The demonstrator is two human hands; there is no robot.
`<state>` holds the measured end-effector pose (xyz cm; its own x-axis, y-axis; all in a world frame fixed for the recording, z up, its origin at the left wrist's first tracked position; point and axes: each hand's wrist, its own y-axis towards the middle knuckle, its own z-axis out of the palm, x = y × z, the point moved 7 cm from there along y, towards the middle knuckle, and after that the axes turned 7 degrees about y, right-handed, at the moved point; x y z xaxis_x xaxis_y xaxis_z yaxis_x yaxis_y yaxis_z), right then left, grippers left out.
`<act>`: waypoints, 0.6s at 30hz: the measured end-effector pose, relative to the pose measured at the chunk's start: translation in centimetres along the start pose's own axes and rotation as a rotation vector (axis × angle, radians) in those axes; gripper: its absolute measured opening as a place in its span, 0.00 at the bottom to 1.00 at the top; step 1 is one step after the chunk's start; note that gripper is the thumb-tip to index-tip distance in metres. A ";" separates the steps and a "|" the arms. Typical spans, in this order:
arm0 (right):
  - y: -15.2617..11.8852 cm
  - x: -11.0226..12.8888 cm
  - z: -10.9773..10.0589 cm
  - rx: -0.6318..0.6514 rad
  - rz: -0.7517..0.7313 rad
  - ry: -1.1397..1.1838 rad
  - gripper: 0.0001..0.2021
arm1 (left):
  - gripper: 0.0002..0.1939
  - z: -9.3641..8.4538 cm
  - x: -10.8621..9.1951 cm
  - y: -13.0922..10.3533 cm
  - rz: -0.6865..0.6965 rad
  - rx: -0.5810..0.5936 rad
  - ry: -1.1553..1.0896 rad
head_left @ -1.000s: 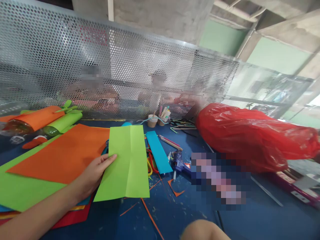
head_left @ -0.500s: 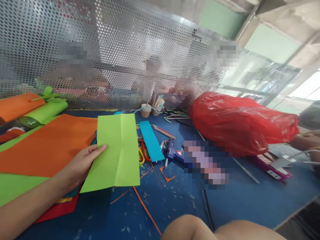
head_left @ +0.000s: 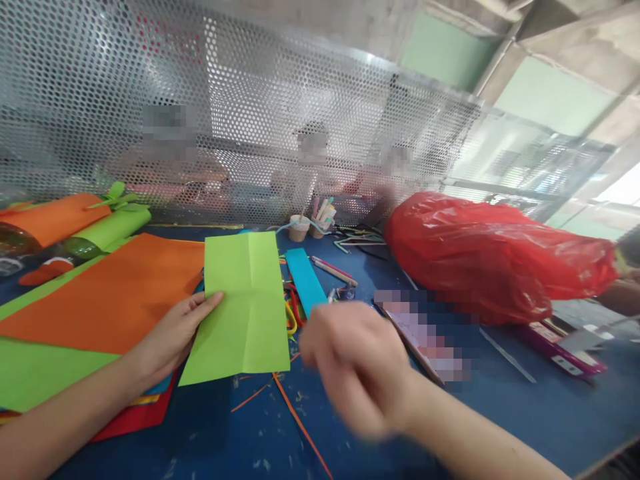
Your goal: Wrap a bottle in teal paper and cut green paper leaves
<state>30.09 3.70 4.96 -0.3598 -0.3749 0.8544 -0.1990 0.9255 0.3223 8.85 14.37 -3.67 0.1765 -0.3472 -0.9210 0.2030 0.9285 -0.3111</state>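
My left hand (head_left: 187, 323) is closed on a light green sheet of paper (head_left: 240, 300), its thumb lying on the sheet's left edge. A vertical crease runs down the sheet. My right hand (head_left: 357, 370) hangs over the blue table to the right of the sheet, fingers curled and smeared by motion. Whether it holds anything is not visible. Beyond it lie a turquoise paper strip (head_left: 305, 277) and scissors with yellow and red handles (head_left: 291, 319). A purple tool (head_left: 346, 292) shows only a small part behind the hand.
Orange paper (head_left: 115, 300) covers green sheets at the left, near paper-wrapped bottles (head_left: 55, 220). Cups of markers (head_left: 320, 217) stand by the perforated metal screen (head_left: 250, 100). To the right are a phone (head_left: 420, 333), a red plastic bag (head_left: 480, 253) and another person's hand (head_left: 623, 293).
My right hand has come up from the bottom edge over the table and hides most of the purple tool. The left hand still holds the green sheet. The whole view has shifted slightly.
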 end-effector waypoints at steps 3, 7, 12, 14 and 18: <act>7.5 -0.6 0.2 0.084 0.062 -0.550 0.08 | 0.05 0.0 -0.5 -0.4 0.040 -0.053 -0.044; 9.4 -4.5 1.4 0.165 0.239 -0.844 0.13 | 0.06 -0.3 -0.9 -0.6 0.072 -0.119 -0.129; 8.6 -6.8 2.6 0.175 0.343 -0.841 0.10 | 0.08 0.0 -0.7 -0.6 0.023 -0.084 -0.118; 8.8 -7.1 2.2 0.165 0.382 -0.793 0.08 | 0.09 0.0 -0.6 -0.6 0.014 -0.096 -0.109; 9.5 -7.5 0.9 0.124 0.446 -0.610 0.10 | 0.10 -0.1 -0.6 -0.6 -0.003 -0.135 -0.059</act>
<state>30.08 15.27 1.29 -0.8626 0.0355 0.5047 -0.0053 0.9968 -0.0792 8.50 14.03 -2.98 0.2334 -0.3536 -0.9058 0.0726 0.9353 -0.3464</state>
